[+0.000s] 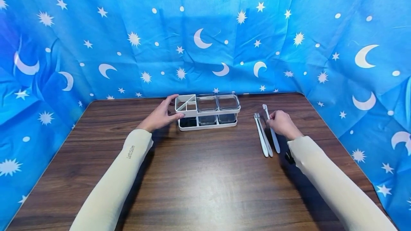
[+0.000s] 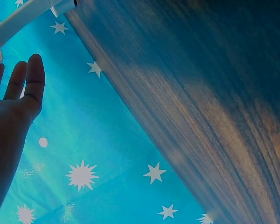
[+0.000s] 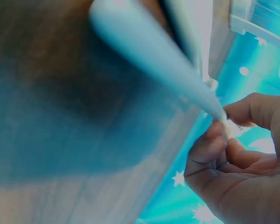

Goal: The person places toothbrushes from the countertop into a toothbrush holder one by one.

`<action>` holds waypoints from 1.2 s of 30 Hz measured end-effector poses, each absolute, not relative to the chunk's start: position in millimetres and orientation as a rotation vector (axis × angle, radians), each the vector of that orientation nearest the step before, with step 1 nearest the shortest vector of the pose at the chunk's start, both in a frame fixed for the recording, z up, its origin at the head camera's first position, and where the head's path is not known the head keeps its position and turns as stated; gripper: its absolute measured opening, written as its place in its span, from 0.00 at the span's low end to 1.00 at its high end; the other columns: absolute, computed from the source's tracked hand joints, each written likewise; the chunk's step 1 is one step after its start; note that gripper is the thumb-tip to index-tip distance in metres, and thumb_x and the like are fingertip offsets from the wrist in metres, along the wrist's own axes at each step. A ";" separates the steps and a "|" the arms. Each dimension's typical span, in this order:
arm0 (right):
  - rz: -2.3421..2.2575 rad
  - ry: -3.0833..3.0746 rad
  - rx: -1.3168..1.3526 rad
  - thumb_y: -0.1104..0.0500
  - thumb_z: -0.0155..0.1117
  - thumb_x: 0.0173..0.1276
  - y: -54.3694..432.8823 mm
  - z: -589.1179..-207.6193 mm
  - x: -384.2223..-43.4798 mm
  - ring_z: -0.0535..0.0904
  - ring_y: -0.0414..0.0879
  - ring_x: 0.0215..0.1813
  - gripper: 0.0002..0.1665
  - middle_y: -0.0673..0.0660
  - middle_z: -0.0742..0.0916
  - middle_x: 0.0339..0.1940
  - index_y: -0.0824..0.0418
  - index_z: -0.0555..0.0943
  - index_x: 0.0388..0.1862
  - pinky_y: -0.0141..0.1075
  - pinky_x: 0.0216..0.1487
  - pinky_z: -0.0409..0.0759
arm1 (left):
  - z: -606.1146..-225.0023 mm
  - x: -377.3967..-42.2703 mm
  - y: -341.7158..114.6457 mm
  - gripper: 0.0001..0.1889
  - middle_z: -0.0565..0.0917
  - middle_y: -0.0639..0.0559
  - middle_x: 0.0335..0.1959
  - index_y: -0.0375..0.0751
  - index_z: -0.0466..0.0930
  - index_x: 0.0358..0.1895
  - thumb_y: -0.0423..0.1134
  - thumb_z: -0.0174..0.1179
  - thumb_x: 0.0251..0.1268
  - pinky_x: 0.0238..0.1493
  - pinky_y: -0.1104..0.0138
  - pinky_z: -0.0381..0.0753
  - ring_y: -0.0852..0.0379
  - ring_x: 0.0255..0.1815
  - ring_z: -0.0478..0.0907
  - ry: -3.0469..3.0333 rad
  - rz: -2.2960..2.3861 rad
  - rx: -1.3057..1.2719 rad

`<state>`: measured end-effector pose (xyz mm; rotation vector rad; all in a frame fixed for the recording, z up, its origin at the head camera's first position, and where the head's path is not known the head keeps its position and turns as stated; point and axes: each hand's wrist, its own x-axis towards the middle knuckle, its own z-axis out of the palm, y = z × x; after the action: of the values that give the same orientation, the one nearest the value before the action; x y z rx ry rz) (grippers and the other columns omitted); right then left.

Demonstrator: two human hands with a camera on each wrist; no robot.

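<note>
A white toothbrush holder (image 1: 212, 113) with a divided section at its left end stands at the back of the table. My left hand (image 1: 161, 115) holds that left end, thumb at the front and fingers at the back corner. To the right of the holder, my right hand (image 1: 283, 124) pinches a white toothbrush (image 1: 275, 141) between thumb and fingertips; its handle (image 3: 149, 56) looms large in the right wrist view. Just left of it, a white toothbrush (image 1: 261, 140) and a greyish toothbrush (image 1: 267, 142) lie side by side, heads toward the back.
Two clear cups (image 1: 207, 103) sit in the holder's middle and right slots. The dark wooden table (image 1: 205, 181) ends at a blue curtain (image 1: 199, 70) with moons and stars, close behind the holder and along both sides.
</note>
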<state>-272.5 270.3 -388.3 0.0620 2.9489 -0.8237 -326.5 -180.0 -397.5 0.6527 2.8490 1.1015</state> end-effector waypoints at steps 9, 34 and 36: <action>-1.020 3.113 -0.052 0.64 0.52 0.69 267.7 -368.9 -268.0 0.74 0.53 0.33 0.10 0.64 0.78 0.35 0.71 0.75 0.43 0.41 0.31 0.74 | -399.0 -324.8 -178.6 0.47 0.55 0.42 0.71 0.56 0.47 0.74 0.65 0.60 0.56 0.59 0.45 0.65 0.42 0.64 0.62 2.846 1.121 0.663; -1.391 3.280 -0.518 0.57 0.60 0.69 218.8 -304.5 -250.3 0.71 0.46 0.31 0.10 0.55 0.83 0.32 0.62 0.83 0.40 0.32 0.30 0.68 | -401.1 -327.6 -179.8 0.48 0.57 0.48 0.70 0.55 0.47 0.74 0.67 0.60 0.53 0.57 0.47 0.69 0.45 0.60 0.66 2.810 1.176 0.653; -1.441 3.283 -0.572 0.56 0.61 0.69 214.6 -301.2 -250.4 0.71 0.46 0.29 0.10 0.55 0.83 0.30 0.62 0.83 0.39 0.32 0.29 0.67 | -401.1 -327.6 -179.7 0.48 0.57 0.48 0.70 0.54 0.47 0.74 0.67 0.60 0.53 0.56 0.47 0.69 0.45 0.60 0.67 2.809 1.181 0.654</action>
<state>-250.4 214.6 -301.2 -0.5724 3.2825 -1.4408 -327.6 -179.7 -401.1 0.6544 2.8093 1.1813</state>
